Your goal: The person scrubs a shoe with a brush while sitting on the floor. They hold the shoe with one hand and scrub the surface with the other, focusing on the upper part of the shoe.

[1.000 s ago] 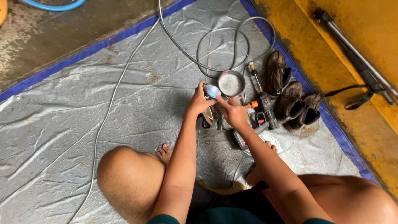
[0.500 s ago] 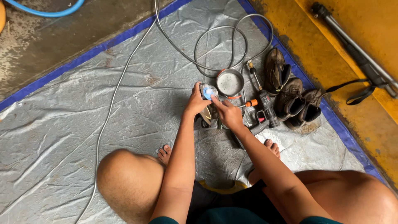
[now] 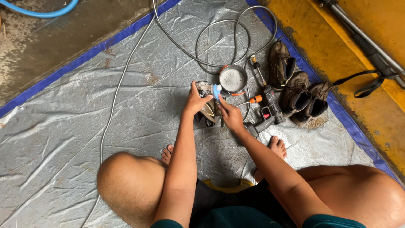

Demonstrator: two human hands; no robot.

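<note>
My left hand [image 3: 195,100] grips a dirty brown shoe [image 3: 208,111] and holds it just above the grey tarp [image 3: 76,126]. My right hand [image 3: 230,116] holds a small blue and white brush [image 3: 217,90] against the shoe's upper end. Both hands sit close together in front of my knees. A round metal bowl [image 3: 232,79] of cloudy water stands right behind the brush. Much of the shoe is hidden by my fingers.
A black spray gun [image 3: 269,109] with an orange fitting lies right of my hands, with a looped grey hose [image 3: 219,37] behind it. Three brown boots [image 3: 296,93] stand at the tarp's right edge. A metal lance [image 3: 368,43] rests on the yellow floor [image 3: 358,88].
Both hands keep hold of the shoe and brush. The brush has shifted slightly along the shoe's top; everything else on the tarp stays put.
</note>
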